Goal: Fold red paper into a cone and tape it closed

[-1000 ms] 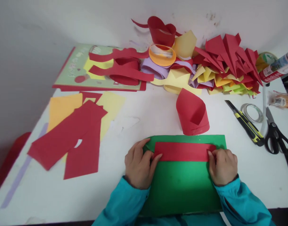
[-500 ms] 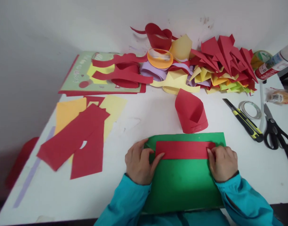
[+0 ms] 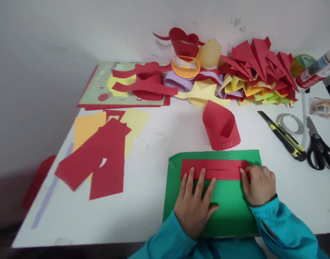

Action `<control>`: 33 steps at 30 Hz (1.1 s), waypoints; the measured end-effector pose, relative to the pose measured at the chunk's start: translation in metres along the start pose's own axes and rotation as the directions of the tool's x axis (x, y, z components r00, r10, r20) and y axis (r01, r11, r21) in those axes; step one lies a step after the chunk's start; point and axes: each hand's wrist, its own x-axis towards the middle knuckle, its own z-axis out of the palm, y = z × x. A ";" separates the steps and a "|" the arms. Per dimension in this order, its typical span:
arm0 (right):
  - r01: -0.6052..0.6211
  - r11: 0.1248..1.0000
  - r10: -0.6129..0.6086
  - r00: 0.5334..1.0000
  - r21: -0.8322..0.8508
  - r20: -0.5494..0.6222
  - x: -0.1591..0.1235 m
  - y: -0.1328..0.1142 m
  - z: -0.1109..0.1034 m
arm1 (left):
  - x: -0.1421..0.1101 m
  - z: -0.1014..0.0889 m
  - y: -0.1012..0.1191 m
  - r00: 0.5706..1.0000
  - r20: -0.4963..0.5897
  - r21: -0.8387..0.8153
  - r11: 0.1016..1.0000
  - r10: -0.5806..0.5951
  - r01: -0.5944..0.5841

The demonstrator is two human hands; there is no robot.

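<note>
A red paper strip (image 3: 221,165) lies across the upper part of a green board (image 3: 229,208), with a thin slit or crease along its middle. My left hand (image 3: 195,207) is spread flat, its fingertips pressing the strip's left half. At the strip's right end, my right hand (image 3: 259,185) is closed, thumb and bent fingers pinching the paper's edge. Just beyond the board stands a red paper band (image 3: 221,126) curled into a ring with a pointed top.
Cut red paper pieces (image 3: 108,176) overlap yellow sheets on the left. Along the wall sit folded paper shapes (image 3: 256,68) and a green book (image 3: 91,90). On the right lie a utility knife (image 3: 286,138), a tape roll (image 3: 291,124), scissors (image 3: 318,147) and a spray can (image 3: 317,70).
My left hand has let go of the strip's left end and moved right and nearer, now flat on the strip. My right hand keeps its pinch. The view has shifted slightly.
</note>
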 end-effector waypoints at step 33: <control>-0.470 0.779 0.485 0.871 0.414 0.076 -0.010 -0.004 -0.010 | 0.011 0.007 0.021 0.991 -0.072 -0.072 0.992 -0.109 0.103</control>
